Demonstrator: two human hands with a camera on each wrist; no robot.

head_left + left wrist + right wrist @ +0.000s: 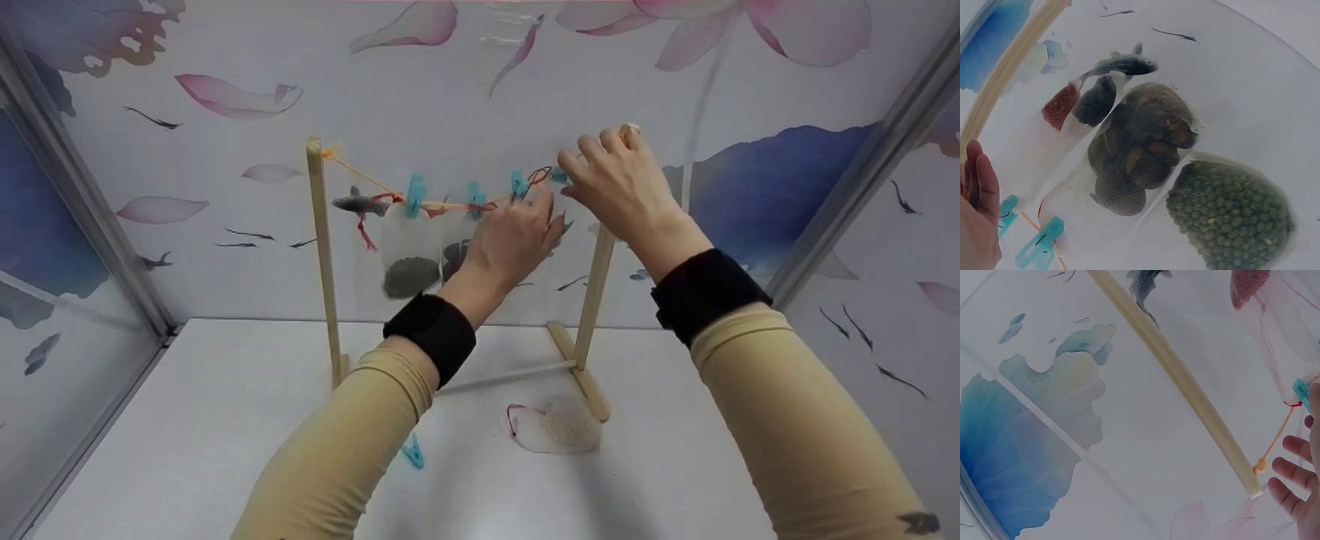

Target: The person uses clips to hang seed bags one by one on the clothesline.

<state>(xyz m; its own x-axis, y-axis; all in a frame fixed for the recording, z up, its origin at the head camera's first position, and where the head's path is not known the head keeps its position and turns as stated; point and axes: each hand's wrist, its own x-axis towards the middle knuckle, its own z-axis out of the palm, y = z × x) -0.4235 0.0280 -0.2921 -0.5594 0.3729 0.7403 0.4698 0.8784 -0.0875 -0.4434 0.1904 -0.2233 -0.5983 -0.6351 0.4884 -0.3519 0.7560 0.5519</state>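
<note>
Mesh bags hang from an orange cord [361, 174] under teal clothespins [415, 196]. In the left wrist view they hold green beans [1235, 211], dark brown flat pieces [1143, 143], small black grains [1095, 102] and reddish grains [1061, 107]. My right hand [619, 176], by the right post's top, pinches a teal clothespin [1301, 390] between thumb and forefinger, its other fingers spread. Beneath the cord's right part is my left hand [510, 240], fingertips up near a clothespin [517, 184] and a red drawstring [538, 175]. Whether it grips a bag I cannot tell.
The cord runs between two wooden posts, left [324, 262] and right [595, 292]; the right one stands on a wooden foot [589, 382]. A mesh bag with pale contents [570, 427] and a loose teal clothespin [413, 453] lie on the white table [660, 465]. Patterned panels surround it.
</note>
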